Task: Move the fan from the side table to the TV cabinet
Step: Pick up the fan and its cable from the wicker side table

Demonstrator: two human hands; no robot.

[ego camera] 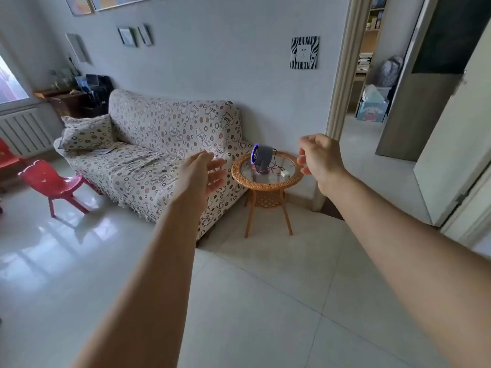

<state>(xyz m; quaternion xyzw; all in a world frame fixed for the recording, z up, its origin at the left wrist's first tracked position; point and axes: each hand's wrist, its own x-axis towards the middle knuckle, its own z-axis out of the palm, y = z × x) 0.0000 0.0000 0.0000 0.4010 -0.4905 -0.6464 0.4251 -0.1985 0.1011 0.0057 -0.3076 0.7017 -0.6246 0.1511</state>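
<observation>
A small grey fan (pixel 261 158) with a glowing purple ring stands on a round wicker side table (pixel 267 185) with a glass top, beside the sofa's right end. Thin red and black wires run from the fan to a small white box (pixel 284 174) on the same table. Both my arms reach forward toward it. My left hand (pixel 201 177) is open, palm turned inward, left of the table and short of it. My right hand (pixel 318 158) is open with curled fingers, to the right of the table. Neither hand touches the fan. The TV cabinet is out of view.
A sofa (pixel 159 155) with a patterned cover stands against the wall on the left. A red child's chair (pixel 54 185) sits on the tiled floor in front of it. An open doorway (pixel 372 102) and a door (pixel 451 128) lie to the right.
</observation>
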